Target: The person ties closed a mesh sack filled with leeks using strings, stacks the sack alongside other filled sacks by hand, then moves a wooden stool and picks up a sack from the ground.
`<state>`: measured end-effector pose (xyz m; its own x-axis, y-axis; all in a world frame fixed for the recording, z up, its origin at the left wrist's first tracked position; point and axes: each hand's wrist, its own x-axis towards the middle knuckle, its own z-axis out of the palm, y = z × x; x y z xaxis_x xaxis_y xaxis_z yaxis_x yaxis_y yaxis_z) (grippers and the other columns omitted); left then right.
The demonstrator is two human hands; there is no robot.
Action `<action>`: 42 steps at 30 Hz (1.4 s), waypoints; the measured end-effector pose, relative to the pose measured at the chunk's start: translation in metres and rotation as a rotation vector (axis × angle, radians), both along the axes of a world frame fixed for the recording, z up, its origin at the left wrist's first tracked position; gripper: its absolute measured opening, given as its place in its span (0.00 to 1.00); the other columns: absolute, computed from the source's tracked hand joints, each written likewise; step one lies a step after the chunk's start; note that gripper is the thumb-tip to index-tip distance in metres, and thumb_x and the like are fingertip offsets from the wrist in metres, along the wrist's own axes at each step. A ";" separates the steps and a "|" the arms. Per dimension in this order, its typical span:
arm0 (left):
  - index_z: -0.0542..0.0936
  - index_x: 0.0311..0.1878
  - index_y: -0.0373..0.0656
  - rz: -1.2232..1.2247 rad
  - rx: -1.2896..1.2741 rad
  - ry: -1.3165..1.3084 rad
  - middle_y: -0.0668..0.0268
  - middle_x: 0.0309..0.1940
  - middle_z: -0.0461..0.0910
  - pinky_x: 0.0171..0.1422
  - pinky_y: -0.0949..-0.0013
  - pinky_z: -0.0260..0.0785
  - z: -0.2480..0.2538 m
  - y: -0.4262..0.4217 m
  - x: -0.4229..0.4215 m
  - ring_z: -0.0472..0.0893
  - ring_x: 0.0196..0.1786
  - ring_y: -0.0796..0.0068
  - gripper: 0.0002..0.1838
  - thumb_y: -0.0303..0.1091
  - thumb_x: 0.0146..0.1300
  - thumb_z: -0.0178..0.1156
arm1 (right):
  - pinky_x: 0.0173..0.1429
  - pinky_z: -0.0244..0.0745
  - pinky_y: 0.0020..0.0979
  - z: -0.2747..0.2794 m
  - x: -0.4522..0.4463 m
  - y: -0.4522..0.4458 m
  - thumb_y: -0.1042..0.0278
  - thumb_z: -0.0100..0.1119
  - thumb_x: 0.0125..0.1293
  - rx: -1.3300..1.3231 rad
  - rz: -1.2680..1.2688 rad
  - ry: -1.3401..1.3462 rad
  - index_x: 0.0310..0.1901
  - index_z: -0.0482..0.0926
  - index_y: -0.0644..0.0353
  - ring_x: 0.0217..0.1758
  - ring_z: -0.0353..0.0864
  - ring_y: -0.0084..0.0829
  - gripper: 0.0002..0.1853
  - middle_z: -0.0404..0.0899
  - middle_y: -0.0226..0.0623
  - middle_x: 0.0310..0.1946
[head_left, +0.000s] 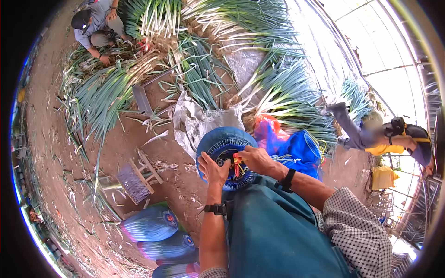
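Right in front of my body stands a blue net bag (225,133), stuffed round, with its gathered end facing up. A red and yellow tie (237,163) sits at the centre of that end, along with a few yellow strings. My right hand (257,160) pinches the tie from the right. Along the bag's left rim lies my left hand (214,171), its fingers spread over the mesh and its thumb towards the centre. What fills the bag is hidden.
Large heaps of green onions (199,69) cover the ground ahead. Several filled net bags (150,224) lie lower left, near a small stool (139,178). A loose blue net (299,155) is at right. One person (97,28) crouches upper left; another person (403,139) bends at right.
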<state>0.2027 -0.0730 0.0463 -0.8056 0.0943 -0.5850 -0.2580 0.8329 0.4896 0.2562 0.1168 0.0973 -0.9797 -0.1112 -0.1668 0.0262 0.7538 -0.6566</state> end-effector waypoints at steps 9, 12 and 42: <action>0.45 0.78 0.44 0.040 0.094 0.026 0.49 0.77 0.45 0.70 0.28 0.52 -0.014 -0.009 0.003 0.49 0.77 0.40 0.59 0.53 0.51 0.70 | 0.41 0.75 0.43 -0.007 -0.024 -0.029 0.71 0.60 0.58 -0.065 0.163 0.075 0.45 0.74 0.59 0.40 0.80 0.46 0.13 0.76 0.43 0.36; 0.45 0.79 0.45 0.046 0.115 0.029 0.49 0.77 0.45 0.71 0.27 0.50 -0.014 -0.013 0.005 0.48 0.77 0.40 0.57 0.50 0.53 0.69 | 0.41 0.76 0.46 -0.016 -0.013 -0.035 0.71 0.59 0.58 0.072 0.216 0.142 0.49 0.75 0.58 0.41 0.81 0.48 0.16 0.78 0.45 0.36; 0.42 0.76 0.28 -0.040 0.177 -0.040 0.34 0.74 0.43 0.78 0.43 0.47 -0.035 -0.027 -0.007 0.48 0.77 0.36 0.67 0.63 0.51 0.70 | 0.31 0.79 0.41 0.025 -0.042 -0.037 0.65 0.63 0.53 -0.078 0.246 -0.859 0.42 0.83 0.66 0.28 0.85 0.42 0.17 0.85 0.46 0.31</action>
